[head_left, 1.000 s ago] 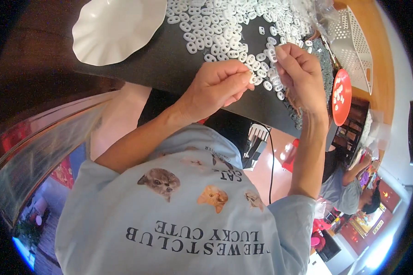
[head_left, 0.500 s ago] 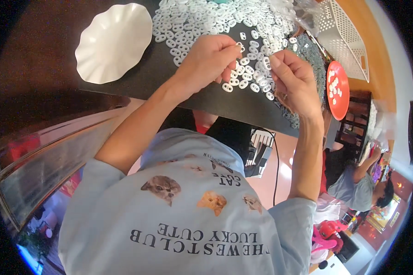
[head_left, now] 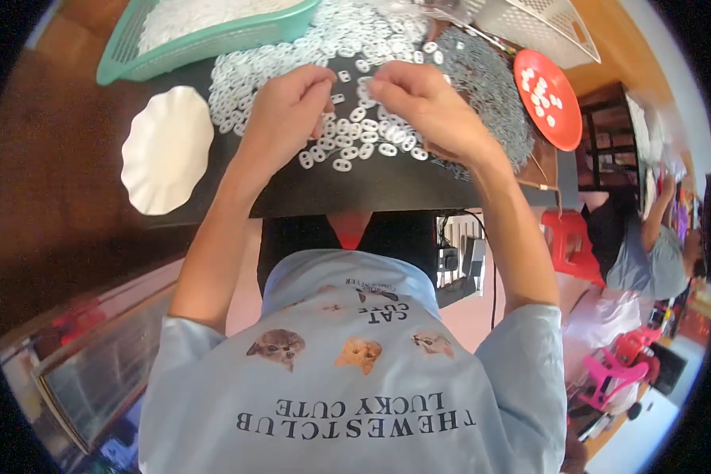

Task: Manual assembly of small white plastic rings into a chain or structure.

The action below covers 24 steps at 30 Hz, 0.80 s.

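Many small white oval pieces (head_left: pixel 367 150), each with two holes, lie spread over the dark tabletop (head_left: pixel 316 197). My left hand (head_left: pixel 288 103) is closed, thumb and fingers pinched, above the left part of them. A white piece (head_left: pixel 338 99) shows right beside its fingers. Facing it, a small gap away, my right hand (head_left: pixel 430 99) is closed too, its thumb against the bent fingers. White pieces show beside and below those fingertips. What either hand pinches, if anything, is hidden by the fingers.
A green basket (head_left: pixel 205 46) of white material stands far left, above a white wavy-edged dish (head_left: pixel 166 150). At right are a heap of small grey pieces (head_left: pixel 494 95), a red plate (head_left: pixel 569 122) with white pieces, and a pale perforated basket (head_left: pixel 545 24). Another person (head_left: pixel 648 253) is beyond.
The view has shifted, bringing in the green basket. White pieces seen earlier at both hands' fingertips are no longer clearly visible there. The fingertips appear slightly closer together.
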{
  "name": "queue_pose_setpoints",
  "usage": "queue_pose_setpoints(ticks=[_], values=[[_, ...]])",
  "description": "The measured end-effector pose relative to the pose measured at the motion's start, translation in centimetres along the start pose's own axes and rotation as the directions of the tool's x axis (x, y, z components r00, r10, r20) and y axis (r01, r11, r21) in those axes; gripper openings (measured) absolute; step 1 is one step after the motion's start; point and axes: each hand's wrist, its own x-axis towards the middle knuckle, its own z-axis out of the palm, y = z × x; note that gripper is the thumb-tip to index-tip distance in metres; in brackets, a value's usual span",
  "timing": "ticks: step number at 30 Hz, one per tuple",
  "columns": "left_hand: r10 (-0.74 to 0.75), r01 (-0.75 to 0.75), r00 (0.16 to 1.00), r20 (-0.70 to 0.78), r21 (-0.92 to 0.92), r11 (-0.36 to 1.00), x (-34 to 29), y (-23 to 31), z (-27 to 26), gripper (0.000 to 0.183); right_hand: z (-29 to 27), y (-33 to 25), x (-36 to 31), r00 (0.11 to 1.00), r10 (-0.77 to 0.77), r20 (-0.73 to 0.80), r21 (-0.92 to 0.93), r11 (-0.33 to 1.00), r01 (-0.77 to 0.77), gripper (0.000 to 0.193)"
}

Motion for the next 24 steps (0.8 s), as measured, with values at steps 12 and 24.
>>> queue_pose_setpoints(ticks=[12, 24], values=[[0.284, -0.315, 0.948, 0.140, 0.333, 0.888, -2.2, 2.2, 2.6, 0.017, -0.5, -0.1, -3.5, 0.993, -0.114, -0.028, -0.026, 0.993, 0.113, 0.021], [-0.008, 0.029, 0.986, 0.164, -0.125, 0.992, -2.8, 1.4, 3.8, 0.018, -13.8, 9.7, -15.8, 0.948, -0.012, -0.319, -0.808, 0.526, -0.265, 0.013]])
